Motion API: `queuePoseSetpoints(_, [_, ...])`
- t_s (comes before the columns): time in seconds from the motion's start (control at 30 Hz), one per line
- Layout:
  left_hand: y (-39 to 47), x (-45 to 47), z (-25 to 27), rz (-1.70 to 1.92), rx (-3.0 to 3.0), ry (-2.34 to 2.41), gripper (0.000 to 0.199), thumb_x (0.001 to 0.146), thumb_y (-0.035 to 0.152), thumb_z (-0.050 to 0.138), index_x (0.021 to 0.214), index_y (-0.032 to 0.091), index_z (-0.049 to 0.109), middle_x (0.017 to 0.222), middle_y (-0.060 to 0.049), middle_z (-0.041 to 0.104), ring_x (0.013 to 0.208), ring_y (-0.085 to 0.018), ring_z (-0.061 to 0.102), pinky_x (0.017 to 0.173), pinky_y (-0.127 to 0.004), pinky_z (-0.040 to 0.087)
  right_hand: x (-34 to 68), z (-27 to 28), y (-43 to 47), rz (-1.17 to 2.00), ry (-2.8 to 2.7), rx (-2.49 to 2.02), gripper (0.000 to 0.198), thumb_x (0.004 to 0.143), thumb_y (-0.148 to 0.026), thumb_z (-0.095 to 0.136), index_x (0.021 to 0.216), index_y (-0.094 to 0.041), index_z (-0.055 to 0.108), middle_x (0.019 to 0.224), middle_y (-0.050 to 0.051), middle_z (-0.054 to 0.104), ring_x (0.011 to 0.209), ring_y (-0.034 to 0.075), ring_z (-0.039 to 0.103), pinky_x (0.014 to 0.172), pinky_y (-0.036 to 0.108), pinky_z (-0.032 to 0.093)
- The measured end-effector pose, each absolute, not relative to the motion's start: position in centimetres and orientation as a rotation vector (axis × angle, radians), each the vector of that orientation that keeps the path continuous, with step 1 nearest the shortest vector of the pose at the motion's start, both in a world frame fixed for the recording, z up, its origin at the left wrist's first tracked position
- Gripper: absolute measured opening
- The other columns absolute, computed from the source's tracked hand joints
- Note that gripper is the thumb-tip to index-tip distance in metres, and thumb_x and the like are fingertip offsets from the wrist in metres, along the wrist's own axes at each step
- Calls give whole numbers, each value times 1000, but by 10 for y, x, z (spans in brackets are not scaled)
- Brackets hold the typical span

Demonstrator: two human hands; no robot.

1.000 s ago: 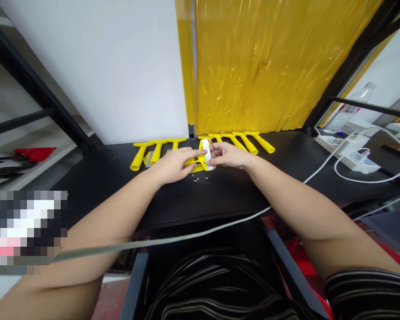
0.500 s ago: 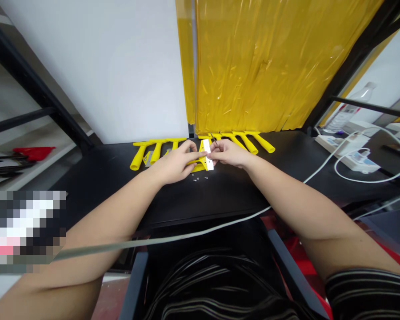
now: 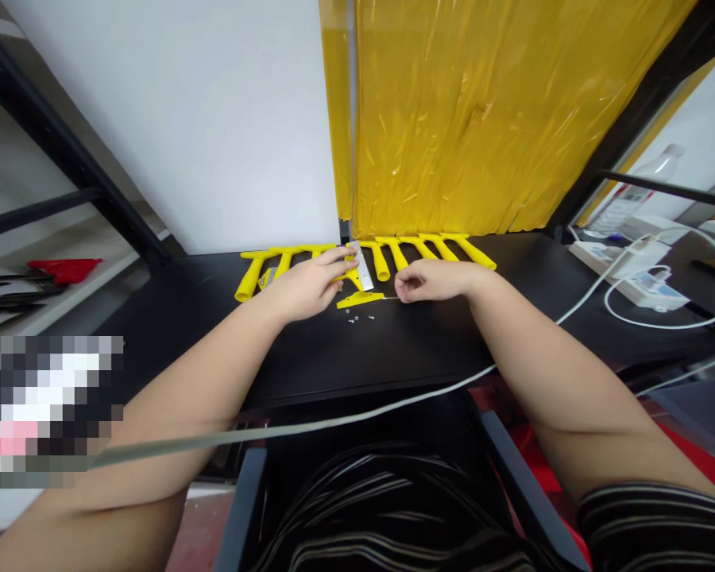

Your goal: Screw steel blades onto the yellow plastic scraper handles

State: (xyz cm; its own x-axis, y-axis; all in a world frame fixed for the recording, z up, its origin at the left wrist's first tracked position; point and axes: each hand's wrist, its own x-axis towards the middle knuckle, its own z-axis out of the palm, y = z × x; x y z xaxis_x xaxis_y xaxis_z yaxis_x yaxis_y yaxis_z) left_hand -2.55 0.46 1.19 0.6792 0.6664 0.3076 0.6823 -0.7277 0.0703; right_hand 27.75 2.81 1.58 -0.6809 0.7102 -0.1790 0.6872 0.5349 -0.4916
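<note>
My left hand [image 3: 310, 284] is closed on a yellow scraper, fingers lying over its head beside a flat metal blade [image 3: 363, 270]. Just below the blade, a yellow clamp strip [image 3: 361, 299] with small holes rests on the black table. My right hand [image 3: 420, 282] pinches a thin metal rod [image 3: 392, 298], whose tip is at the strip's right end; its kind is too small to tell. Several small screws and nuts [image 3: 353, 319] lie in front of the strip.
Several yellow scraper handles [image 3: 250, 278] line the table's back edge, left and right of my hands. A white power strip [image 3: 631, 278] and a plastic bottle [image 3: 637, 191] stand at the right. A white cable [image 3: 363, 413] crosses before the black table [image 3: 310, 365].
My right hand has moved from the blade down and to the right, with the thin rod now beside the clamp strip. The blade is uncovered more and tilts differently under my left hand.
</note>
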Motion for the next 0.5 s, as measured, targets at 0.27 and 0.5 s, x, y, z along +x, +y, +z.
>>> queuePoseSetpoints(0.27, [9, -28, 12, -442, -2839, -1174, 53, 103, 26, 44, 154, 21, 57, 166, -3, 49, 152, -25, 49, 128, -46, 42, 254, 6, 23, 476, -2692, -1268, 18, 89, -24, 71, 104, -20, 78, 84, 1, 73, 72, 15, 61, 68, 27, 43])
queuePoseSetpoints(0.5, [11, -28, 11, -461, -2852, -1163, 54, 101, 24, 44, 153, 21, 58, 165, -4, 51, 152, -25, 49, 128, -44, 41, 216, -11, 14, -62, -2770, -1297, 21, 98, -35, 66, 101, -17, 77, 105, 11, 78, 91, 25, 71, 70, 32, 43])
